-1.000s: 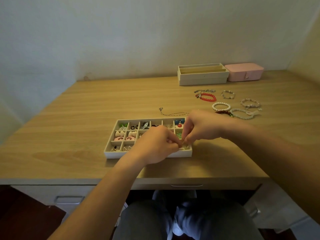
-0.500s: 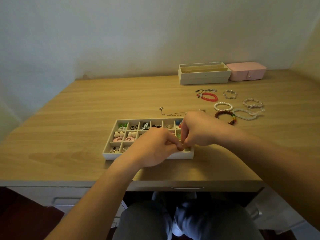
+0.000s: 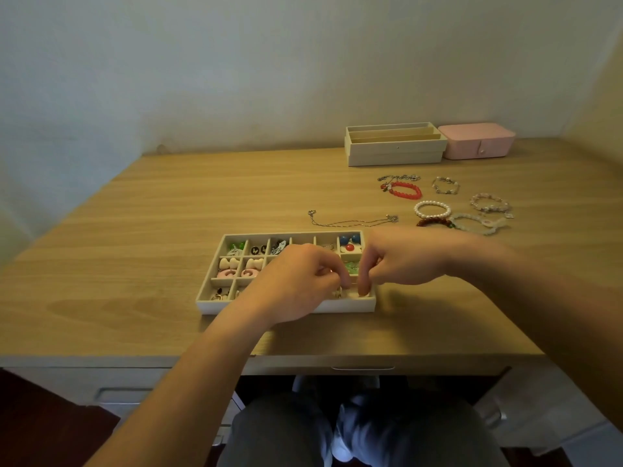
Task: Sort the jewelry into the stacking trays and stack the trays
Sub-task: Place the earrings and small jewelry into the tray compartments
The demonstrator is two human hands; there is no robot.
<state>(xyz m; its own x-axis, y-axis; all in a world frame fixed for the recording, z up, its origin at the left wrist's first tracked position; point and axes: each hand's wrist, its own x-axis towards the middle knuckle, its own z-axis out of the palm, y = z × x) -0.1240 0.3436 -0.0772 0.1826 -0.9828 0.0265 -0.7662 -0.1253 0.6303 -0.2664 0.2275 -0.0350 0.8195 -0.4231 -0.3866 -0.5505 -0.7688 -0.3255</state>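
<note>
tray [image 3: 215,306] corner beneath left hand [image 3: 296,284], right hand [image 3: 404,261]

Your desk [image 3: 168,230] is light honey wood with a streaky grain. The compartment tray [image 3: 215,306] in front of you is cream, same as the stacked trays [image 3: 394,153] at the back, and the jewelry box [image 3: 472,146] beside them is pastel pink. Loose stuff: a bright red bead bracelet [image 3: 406,190], a white pearl bracelet [image 3: 432,209], a dark red and green bracelet [image 3: 435,223], and a silver chain necklace [image 3: 350,224]. In the tray you've got pink ring earrings [image 3: 226,273], blue and red studs [image 3: 349,242], and black studs [image 3: 259,250] with white marks.
</note>
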